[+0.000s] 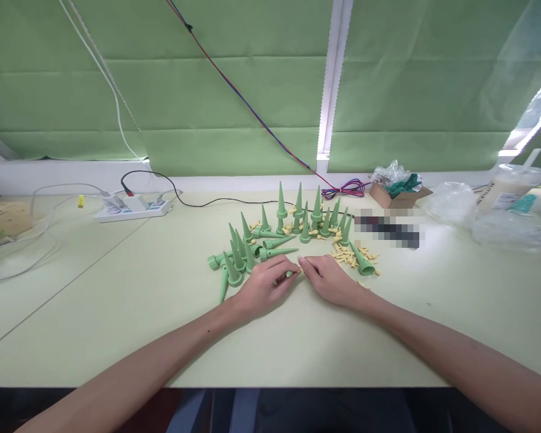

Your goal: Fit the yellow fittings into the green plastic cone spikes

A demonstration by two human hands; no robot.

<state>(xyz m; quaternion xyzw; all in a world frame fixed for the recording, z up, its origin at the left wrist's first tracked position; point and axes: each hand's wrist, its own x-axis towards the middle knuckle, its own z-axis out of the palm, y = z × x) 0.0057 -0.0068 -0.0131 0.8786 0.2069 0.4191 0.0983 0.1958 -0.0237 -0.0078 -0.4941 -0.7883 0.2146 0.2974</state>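
Pale table [162,337]: left hand [264,288] grip mostly hides, perhaps, a green cone [290,273].

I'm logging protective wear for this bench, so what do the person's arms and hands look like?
Both forearms are bare as far as the picture shows, with no sleeve in view. The left hand and right hand are ungloved. No watch, bracelet or ring shows, and no markings can be made out.

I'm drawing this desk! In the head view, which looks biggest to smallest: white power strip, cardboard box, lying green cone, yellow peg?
1. white power strip and cardboard box: they look about alike, and both sit farther back, so no ranking.
2. green cone lying by the right hand.
3. yellow peg.
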